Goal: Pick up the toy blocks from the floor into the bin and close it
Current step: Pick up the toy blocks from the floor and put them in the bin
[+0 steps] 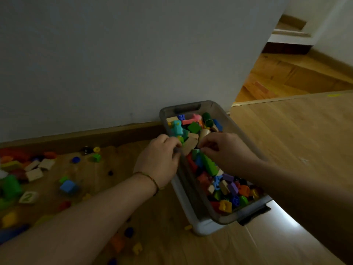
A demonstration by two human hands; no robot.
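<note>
Left hand (160, 159) is curled at the left rim of the bin (214, 108), and right hand (227, 150) is curled just over the toy blocks (210, 165) piled inside. Whether anything's gripped by either can't be told, it's way too dim. More loose blocks (34, 169) are scattered on the floor (286, 140) left of the bin.

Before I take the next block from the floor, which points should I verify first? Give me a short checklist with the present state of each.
1. Top of the bin open: ok.
2. Nothing in the left hand: cannot tell; its fingers curl at the bin's rim.
3. Nothing in the right hand: cannot tell; its fingers curl over the blocks inside.
4. All cleared from the floor: not ok; a blue block, wooden blocks and others lie left of the bin.
5. Lid found: cannot tell; a white part under the bin may be it.
</note>
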